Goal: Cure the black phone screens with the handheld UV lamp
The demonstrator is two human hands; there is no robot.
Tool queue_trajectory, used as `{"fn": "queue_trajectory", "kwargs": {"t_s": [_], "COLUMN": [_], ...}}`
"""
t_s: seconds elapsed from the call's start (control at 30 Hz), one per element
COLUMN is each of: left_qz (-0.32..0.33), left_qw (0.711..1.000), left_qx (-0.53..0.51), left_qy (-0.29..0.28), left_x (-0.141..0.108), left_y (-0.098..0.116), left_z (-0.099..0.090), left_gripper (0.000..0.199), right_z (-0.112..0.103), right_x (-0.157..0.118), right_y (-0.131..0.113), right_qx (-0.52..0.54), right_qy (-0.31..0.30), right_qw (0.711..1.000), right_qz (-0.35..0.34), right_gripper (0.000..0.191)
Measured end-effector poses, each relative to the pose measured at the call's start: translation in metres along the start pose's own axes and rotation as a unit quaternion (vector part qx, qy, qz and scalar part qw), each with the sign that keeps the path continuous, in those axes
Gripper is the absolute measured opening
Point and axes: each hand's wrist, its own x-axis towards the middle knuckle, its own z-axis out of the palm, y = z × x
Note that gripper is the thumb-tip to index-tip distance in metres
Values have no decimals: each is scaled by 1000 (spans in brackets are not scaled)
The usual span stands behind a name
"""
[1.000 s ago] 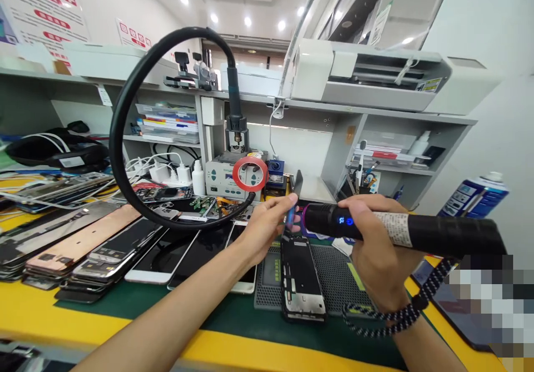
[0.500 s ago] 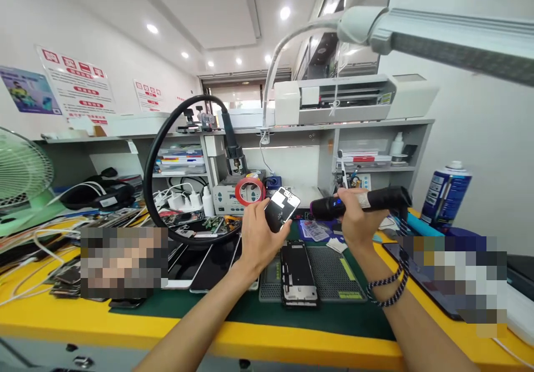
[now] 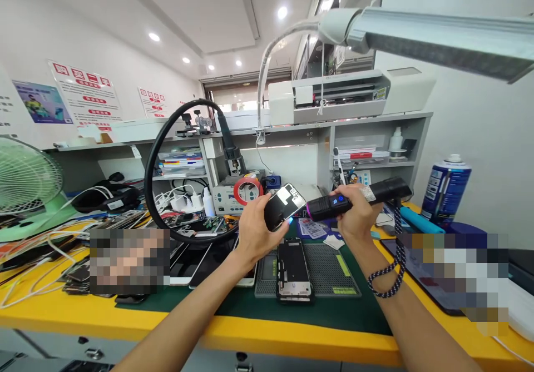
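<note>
My left hand (image 3: 259,224) grips a flat black phone part (image 3: 283,205) by its edges, tilted above the bench. Silver-white patches cover its upper area. My right hand (image 3: 359,212) is wrapped round a black handheld flashlight (image 3: 329,207) with a lit blue display and a purple ring at its front. Its front end points left, close to the part's right edge. A bluish glow shows on my left thumb tip. A braided wrist strap hangs from its rear around my right wrist. Below, an opened phone assembly (image 3: 295,269) lies on a grey perforated mat (image 3: 334,272).
A black hose (image 3: 149,172) loops at left, by a red tape roll (image 3: 247,191). Dark phone screens (image 3: 211,266) lie left of the mat. A blue spray can (image 3: 447,188) stands at right. A lamp arm (image 3: 438,38) reaches overhead, and a green fan (image 3: 29,183) stands far left.
The flashlight has come slightly left, nearer the phone part, and its display has turned more into view. A bluish glow now appears on my left thumb. The camera view has shifted a little.
</note>
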Motion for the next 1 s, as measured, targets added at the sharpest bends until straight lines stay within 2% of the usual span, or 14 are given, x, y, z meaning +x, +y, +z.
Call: {"fn": "queue_trajectory", "kwargs": {"t_s": [0.07, 0.1, 0.13, 0.17, 0.2, 0.27, 0.3, 0.4, 0.53, 0.7, 0.77, 0.87, 1.0], "left_qz": [-86, -163, -255, -351, -433, -511, -530, -562, -547, -549, -552, -518, -464], "left_qw": [993, 975, 941, 885, 816, 721, 695, 658, 663, 641, 646, 676, 735], "left_qx": [-84, -148, -222, -303, -375, -447, -460, -471, -489, -499, -490, -496, -481], "left_qy": [-8, -14, -27, -51, -81, -138, -157, -168, -152, -196, -196, -169, -120], "left_x": [4, 7, 11, 14, 18, 23, 23, 19, 11, 10, 9, 4, -1], "left_y": [4, 6, 6, 6, 5, -1, -5, -13, -13, -7, -6, -9, -13], "left_z": [0, 0, 0, 0, 0, 1, 2, 8, 13, 10, 9, 9, 14], "left_gripper": [72, 74, 74, 71, 64, 49, 44, 41, 44, 42, 37, 30, 28], "right_z": [3, 4, 6, 7, 9, 12, 13, 15, 17, 23, 25, 29, 33], "right_x": [0, -1, -1, -2, -3, -5, -7, -11, -18, -31, -37, -46, -57], "right_y": [-3, -5, -7, -8, -9, -10, -10, -5, 4, 9, 8, 8, 10], "right_qx": [9, 11, 13, 13, 13, 11, 7, -11, -38, -56, -55, -54, -62], "right_qy": [7, 10, 13, 16, 19, 27, 30, 27, -11, -71, -86, -106, -150], "right_qw": [1000, 1000, 999, 999, 999, 997, 997, 997, 999, 995, 993, 989, 971], "right_qz": [12, 19, 27, 37, 47, 66, 74, 76, 22, -47, -61, -84, -174], "right_gripper": [29, 26, 25, 24, 23, 22, 22, 19, 16, 15, 13, 15, 13]}}
